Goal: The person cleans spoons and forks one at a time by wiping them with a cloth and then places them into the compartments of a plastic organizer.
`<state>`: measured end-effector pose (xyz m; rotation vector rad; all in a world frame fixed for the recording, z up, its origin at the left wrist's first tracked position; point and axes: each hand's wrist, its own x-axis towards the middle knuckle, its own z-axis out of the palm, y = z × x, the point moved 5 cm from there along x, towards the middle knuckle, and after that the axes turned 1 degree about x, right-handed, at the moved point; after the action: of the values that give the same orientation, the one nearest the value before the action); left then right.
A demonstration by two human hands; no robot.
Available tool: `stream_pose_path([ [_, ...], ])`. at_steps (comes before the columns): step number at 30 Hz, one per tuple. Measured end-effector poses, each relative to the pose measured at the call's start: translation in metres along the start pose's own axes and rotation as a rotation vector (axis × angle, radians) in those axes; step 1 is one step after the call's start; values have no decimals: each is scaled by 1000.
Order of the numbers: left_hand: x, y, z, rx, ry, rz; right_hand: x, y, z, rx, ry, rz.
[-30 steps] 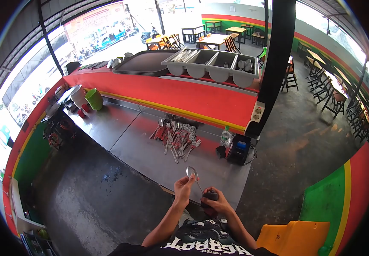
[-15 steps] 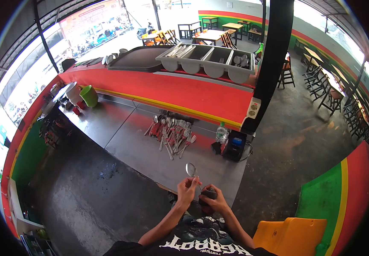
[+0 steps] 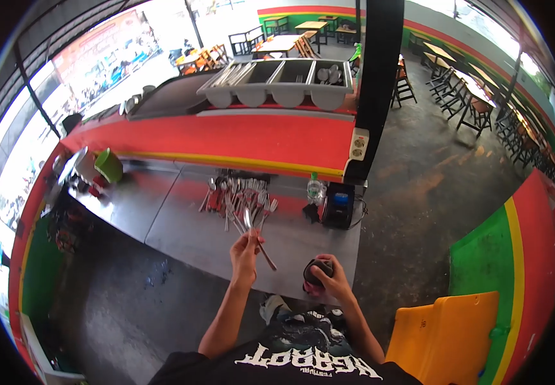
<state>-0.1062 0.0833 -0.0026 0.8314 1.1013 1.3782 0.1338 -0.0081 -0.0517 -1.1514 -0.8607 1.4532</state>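
Observation:
My left hand [image 3: 246, 251] is closed on a metal spoon [image 3: 267, 258], whose bowl points away from me over the counter and whose handle slants down to the right. On the right, my right hand [image 3: 334, 277] grips a dark bunched cloth [image 3: 316, 269] with a reddish-pink part hanging below it. The spoon and the cloth are apart. Just beyond the spoon lies a loose pile of forks and spoons [image 3: 235, 196] on the grey metal counter [image 3: 187, 224].
A grey cutlery holder [image 3: 277, 90] with compartments stands on the red ledge [image 3: 226, 138], next to a dark tray [image 3: 171, 96]. A clear bottle [image 3: 314, 190] and a black device [image 3: 338, 206] are at the counter's right end. A green bucket [image 3: 108, 165] stands left. An orange chair [image 3: 444, 330] is beside me.
My left hand has moved left and forward with the spoon, away from the cloth. My right hand stays near my body with the cloth. The camera view has shifted slightly.

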Motion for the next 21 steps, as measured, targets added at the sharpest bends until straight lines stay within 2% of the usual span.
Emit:
stream_pose_path([
  [2,6,-10,-1,-14,-73,-9,10,-21,6,-41,94,-126],
  [3,12,-14,-2,-38,-88,-14,16,-18,7,-260,175,-242],
  [6,20,-16,4,-82,-118,-75,34,-11,21,-974,280,-399],
  [9,39,-10,9,-56,-215,-125,52,0,54,-316,-170,-112],
  [12,62,6,16,-106,-321,-165,56,-3,101,-26,-315,26],
  [15,84,18,20,-198,-463,-192,65,-25,132,48,-340,20],
  [18,101,22,34,-296,-598,-224,79,-32,136,206,-222,19],
  [21,116,26,53,-247,-690,-234,94,-43,132,205,-135,-41],
])
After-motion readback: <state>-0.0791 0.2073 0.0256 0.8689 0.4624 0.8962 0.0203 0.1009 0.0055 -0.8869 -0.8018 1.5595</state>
